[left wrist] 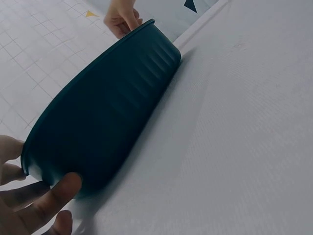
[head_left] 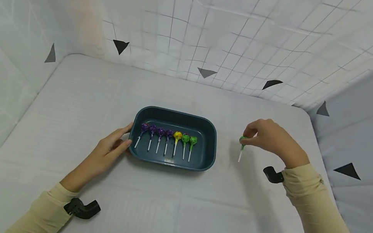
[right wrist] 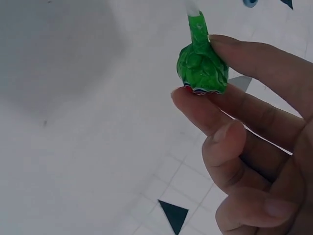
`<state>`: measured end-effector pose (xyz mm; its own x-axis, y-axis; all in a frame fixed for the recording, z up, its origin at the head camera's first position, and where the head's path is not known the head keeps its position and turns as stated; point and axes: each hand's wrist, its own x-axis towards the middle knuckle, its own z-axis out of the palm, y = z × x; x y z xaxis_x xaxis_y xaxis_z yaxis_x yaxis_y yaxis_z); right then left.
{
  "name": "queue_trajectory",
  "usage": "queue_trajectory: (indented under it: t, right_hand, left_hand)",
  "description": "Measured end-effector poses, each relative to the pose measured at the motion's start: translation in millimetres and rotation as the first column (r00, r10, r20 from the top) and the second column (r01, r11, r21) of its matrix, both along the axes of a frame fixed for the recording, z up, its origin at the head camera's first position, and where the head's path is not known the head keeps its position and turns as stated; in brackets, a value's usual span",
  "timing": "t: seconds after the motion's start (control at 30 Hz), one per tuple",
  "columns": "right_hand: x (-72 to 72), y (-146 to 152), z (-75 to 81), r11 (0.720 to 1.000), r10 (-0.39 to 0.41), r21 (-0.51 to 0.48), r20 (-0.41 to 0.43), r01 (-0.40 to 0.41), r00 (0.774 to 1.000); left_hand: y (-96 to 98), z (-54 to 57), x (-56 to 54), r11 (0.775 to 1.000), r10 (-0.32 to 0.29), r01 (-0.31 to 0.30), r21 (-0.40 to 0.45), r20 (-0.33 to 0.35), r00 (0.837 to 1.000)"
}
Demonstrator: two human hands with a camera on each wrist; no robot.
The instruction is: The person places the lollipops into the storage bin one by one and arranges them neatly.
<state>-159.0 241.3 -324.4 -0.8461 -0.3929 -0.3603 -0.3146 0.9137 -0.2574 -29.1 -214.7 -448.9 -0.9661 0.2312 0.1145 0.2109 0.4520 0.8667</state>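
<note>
On the table stands a dark teal tray [head_left: 207,150] with a row of lollipops inside. From left to right they run as several purple lollipops [head_left: 160,132], one yellow lollipop [head_left: 177,136] and two green ones [head_left: 193,140]. My left hand [head_left: 107,151] touches the tray's left end with thumb and fingers apart; the left wrist view shows fingers [left wrist: 54,203] against its outer wall. To the right of the tray, my right hand [head_left: 272,140] pinches another green lollipop [right wrist: 203,68] by its wrapped head, its white stick pointing down in the head view.
A white cloth covers the table [head_left: 161,206]. White sheeting [head_left: 204,29] with grid lines and triangles rises behind it, and more sheeting [head_left: 371,147] closes the right side. Each wrist carries a black camera mount [head_left: 82,208].
</note>
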Motion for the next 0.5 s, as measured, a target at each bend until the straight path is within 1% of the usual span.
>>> queue_trajectory:
  t: [0.27, 0.5]
  right_hand:
    - [-1.3, -24.5, 13.7, 0.999, 0.045, 0.011, -0.001, -0.045, 0.999]
    - [-3.2, -44.5, 15.9, 0.995, 0.095, -0.009, -0.004, -0.095, 0.996]
  left_hand:
    - [-0.1, -0.4, 0.1, 1.000, 0.006, -0.006, -0.012, 0.003, 1.000]
    - [0.1, -0.6, -0.1, 1.000, 0.001, -0.001, -0.007, -0.002, 1.000]
